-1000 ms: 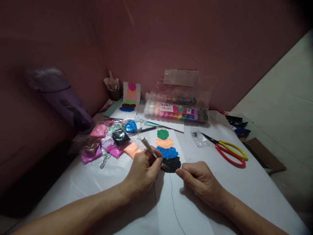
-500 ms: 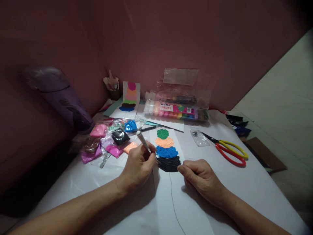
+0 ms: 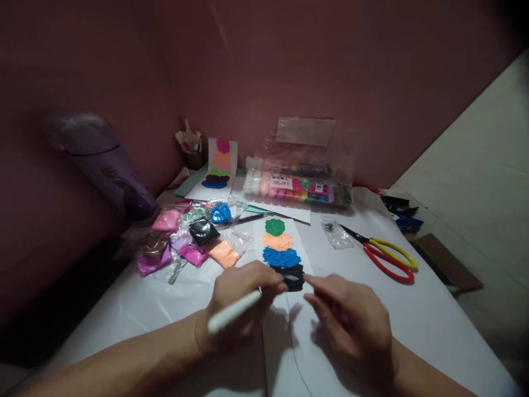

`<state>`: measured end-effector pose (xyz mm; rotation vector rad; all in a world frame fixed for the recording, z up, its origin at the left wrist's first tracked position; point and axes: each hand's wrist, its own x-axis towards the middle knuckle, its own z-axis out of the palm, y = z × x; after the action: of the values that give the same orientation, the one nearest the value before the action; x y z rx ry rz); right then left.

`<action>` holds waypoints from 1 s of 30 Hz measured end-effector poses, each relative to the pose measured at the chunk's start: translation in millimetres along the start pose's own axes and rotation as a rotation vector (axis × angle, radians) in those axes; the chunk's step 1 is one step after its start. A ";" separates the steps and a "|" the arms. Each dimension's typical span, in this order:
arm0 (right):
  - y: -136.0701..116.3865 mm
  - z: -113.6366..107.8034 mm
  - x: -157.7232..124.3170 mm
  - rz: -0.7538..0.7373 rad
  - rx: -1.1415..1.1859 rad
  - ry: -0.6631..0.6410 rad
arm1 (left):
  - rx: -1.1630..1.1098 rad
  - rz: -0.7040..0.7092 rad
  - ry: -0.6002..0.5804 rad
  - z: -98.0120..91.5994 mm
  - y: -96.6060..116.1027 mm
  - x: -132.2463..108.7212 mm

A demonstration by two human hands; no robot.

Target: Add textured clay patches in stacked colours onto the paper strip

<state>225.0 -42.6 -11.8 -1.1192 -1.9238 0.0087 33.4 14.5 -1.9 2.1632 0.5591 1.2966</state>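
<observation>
My left hand (image 3: 243, 295) is closed round a slim white-handled clay tool (image 3: 235, 310). Its handle slants toward me, and the metal tip shows over the black clay. That black clay band (image 3: 295, 285) is the lowest piece on a white paper strip (image 3: 275, 342); blue (image 3: 281, 256), peach (image 3: 278, 240) and green (image 3: 275, 226) textured clay pieces sit above it. A thin line runs down the paper below the black band. At the band's right edge is my right hand (image 3: 351, 320), somewhat blurred, with thumb and index finger apart and nothing visible between them.
Several bags of coloured clay (image 3: 202, 231) lie at left, beside a purple bottle (image 3: 111, 165). Behind stand a finished-looking colour sample (image 3: 223, 160) and a clay pack (image 3: 297, 184). At right are scissors (image 3: 390, 262) and a small plastic bag (image 3: 338, 236).
My left hand has turned and moved toward me, swinging the tool's handle from upright to low left. My right thumb and index finger have parted.
</observation>
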 end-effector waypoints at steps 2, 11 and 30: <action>-5.1 2.6 -2.3 -0.159 -0.027 -0.098 | 0.054 0.151 -0.095 -0.5 4.4 -3.5; -7.7 7.4 -7.4 -0.127 0.012 -0.059 | 0.278 0.431 -0.244 -1.8 14.4 -5.3; -3.1 2.3 10.1 0.833 0.541 -0.047 | 0.694 0.428 -0.747 18.2 20.7 -23.2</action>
<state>219.2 -36.4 -5.0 -1.4383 -1.2411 0.9516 40.6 -19.5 -10.9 3.2222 0.2435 0.3660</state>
